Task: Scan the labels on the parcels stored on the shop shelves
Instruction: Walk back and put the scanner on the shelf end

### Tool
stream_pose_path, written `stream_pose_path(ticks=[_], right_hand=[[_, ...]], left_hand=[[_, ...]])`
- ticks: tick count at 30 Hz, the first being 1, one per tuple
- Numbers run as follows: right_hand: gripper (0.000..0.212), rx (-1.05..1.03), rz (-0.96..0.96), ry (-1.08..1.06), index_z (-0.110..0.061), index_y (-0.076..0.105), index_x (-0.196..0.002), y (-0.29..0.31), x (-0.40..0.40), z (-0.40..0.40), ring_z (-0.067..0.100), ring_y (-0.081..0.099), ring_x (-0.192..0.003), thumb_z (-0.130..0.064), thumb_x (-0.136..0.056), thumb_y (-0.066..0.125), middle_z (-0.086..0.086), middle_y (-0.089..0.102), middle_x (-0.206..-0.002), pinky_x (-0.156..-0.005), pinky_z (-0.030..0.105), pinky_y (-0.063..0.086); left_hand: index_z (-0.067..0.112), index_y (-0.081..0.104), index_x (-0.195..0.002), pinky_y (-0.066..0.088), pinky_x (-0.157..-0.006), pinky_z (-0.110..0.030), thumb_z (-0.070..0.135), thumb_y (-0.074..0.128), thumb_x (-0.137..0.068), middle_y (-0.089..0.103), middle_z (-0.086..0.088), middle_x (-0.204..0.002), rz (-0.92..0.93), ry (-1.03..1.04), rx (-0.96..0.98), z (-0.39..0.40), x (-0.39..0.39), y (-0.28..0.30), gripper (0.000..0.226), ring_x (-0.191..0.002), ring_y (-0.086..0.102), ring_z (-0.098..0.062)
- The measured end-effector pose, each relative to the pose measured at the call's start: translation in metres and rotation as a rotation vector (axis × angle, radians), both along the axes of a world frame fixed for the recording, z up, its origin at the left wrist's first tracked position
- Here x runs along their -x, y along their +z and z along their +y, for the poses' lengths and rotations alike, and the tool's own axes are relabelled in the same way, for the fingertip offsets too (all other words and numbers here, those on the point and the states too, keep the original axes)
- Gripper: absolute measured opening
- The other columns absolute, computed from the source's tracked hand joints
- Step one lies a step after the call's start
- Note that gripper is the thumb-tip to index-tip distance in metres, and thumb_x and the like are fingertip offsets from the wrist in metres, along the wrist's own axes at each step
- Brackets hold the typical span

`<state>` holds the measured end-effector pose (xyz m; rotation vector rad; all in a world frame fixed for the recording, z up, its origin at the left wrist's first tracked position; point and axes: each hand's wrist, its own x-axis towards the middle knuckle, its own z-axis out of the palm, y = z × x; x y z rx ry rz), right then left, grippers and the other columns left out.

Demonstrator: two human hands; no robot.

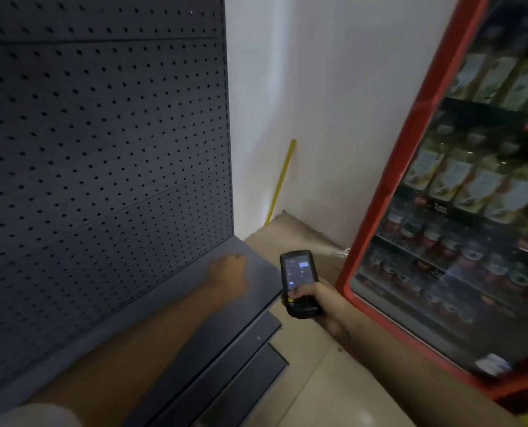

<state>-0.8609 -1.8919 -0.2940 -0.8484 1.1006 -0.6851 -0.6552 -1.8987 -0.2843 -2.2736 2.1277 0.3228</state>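
My right hand [313, 295] grips a black handheld scanner [299, 283] with its lit screen facing me, the thumb resting on the lower screen. It hovers just right of the dark grey shelf [225, 303]. My left hand [228, 271] reaches out over that shelf, blurred, fingers curled into a loose fist with nothing in it. No parcel or label shows in this view. Below the top shelf, two lower shelf edges step outward.
A dark pegboard back panel [102, 149] rises behind the shelf. A red-framed glass-door drinks fridge [395, 186] full of bottles stands at the right. A yellow stick [282, 180] leans in the white wall corner. Cardboard [290, 235] covers the floor between shelf and fridge.
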Motion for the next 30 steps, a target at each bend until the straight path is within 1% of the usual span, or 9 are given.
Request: stream_pose_path(ticks=[6,8,12,15,17,19,24,28,30], right_hand=[[0.031,-0.007,0.041,0.184,-0.008,0.066,-0.089,-0.005,-0.001,-0.061,0.024,0.064,-0.069,0.004,-0.061,0.066,0.009,0.069,-0.075,-0.056,0.028,0.051],[0.036,-0.018,0.067,0.224,-0.007,0.065,-0.094,-0.010,-0.010,-0.075,0.027,0.066,-0.074,0.004,-0.060,0.067,0.011,0.071,-0.081,-0.061,0.030,0.053],[0.059,-0.036,0.132,0.331,-0.004,0.060,-0.111,-0.019,-0.033,-0.104,0.036,0.066,-0.088,0.002,-0.054,0.071,0.018,0.069,-0.098,-0.069,0.039,0.055],[0.037,-0.047,0.170,0.380,-0.006,0.062,-0.100,-0.030,-0.050,-0.120,0.037,0.065,-0.090,0.010,-0.068,0.068,0.018,0.068,-0.097,-0.076,0.043,0.054],[0.033,-0.047,0.193,0.409,-0.009,0.062,-0.095,-0.038,-0.059,-0.131,0.034,0.065,-0.087,0.014,-0.071,0.065,0.016,0.068,-0.094,-0.074,0.040,0.053],[0.034,-0.044,0.223,0.439,-0.009,0.060,-0.094,-0.046,-0.065,-0.139,0.032,0.064,-0.084,0.015,-0.071,0.064,0.015,0.068,-0.091,-0.074,0.040,0.053],[0.047,-0.063,0.292,0.467,-0.007,0.059,-0.103,-0.067,-0.077,-0.164,0.032,0.064,-0.083,0.016,-0.064,0.069,0.014,0.068,-0.090,-0.075,0.041,0.054],[0.080,-0.047,0.372,0.530,-0.004,0.057,-0.112,-0.093,-0.090,-0.185,0.039,0.066,-0.092,0.002,-0.035,0.076,0.019,0.069,-0.101,-0.074,0.043,0.055],[0.066,-0.042,0.405,0.555,-0.002,0.059,-0.105,-0.103,-0.095,-0.193,0.034,0.065,-0.086,0.007,-0.043,0.079,0.019,0.068,-0.098,-0.069,0.037,0.053]], left_hand=[[0.007,0.055,-0.110,0.051,-0.087,-0.036,0.020,0.052,-0.093,0.060,-0.012,-0.114,0.070,0.143,-0.007,-0.019,0.001,-0.012,0.022,-0.100,0.058,-0.026],[0.007,0.056,-0.115,0.050,-0.090,-0.038,0.021,0.053,-0.093,0.059,-0.012,-0.118,0.091,0.193,-0.001,-0.023,-0.004,-0.019,0.026,-0.103,0.058,-0.026],[0.005,0.050,-0.125,0.044,-0.098,-0.034,0.019,0.050,-0.096,0.053,-0.011,-0.129,0.144,0.268,-0.018,-0.035,-0.020,-0.028,0.032,-0.114,0.053,-0.025],[0.004,0.050,-0.123,0.044,-0.096,-0.036,0.020,0.051,-0.095,0.054,-0.012,-0.127,0.166,0.311,-0.026,-0.047,-0.033,-0.038,0.032,-0.113,0.053,-0.027],[0.004,0.052,-0.112,0.044,-0.087,-0.034,0.018,0.051,-0.093,0.058,-0.014,-0.118,0.175,0.337,-0.024,-0.053,-0.039,-0.048,0.024,-0.105,0.055,-0.027],[0.005,0.053,-0.113,0.044,-0.084,-0.033,0.020,0.051,-0.092,0.058,-0.012,-0.117,0.177,0.356,-0.037,-0.056,-0.043,-0.055,0.025,-0.103,0.055,-0.025],[0.010,0.049,-0.129,0.043,-0.095,-0.034,0.023,0.047,-0.094,0.055,-0.011,-0.129,0.129,0.388,-0.119,-0.057,-0.044,-0.074,0.037,-0.113,0.052,-0.025],[0.010,0.047,-0.134,0.042,-0.097,-0.035,0.023,0.050,-0.092,0.052,-0.011,-0.135,0.126,0.448,-0.144,-0.057,-0.042,-0.086,0.045,-0.117,0.051,-0.027],[0.009,0.045,-0.136,0.041,-0.098,-0.035,0.024,0.051,-0.092,0.051,-0.012,-0.137,0.117,0.490,-0.171,-0.058,-0.040,-0.094,0.047,-0.119,0.051,-0.028]])
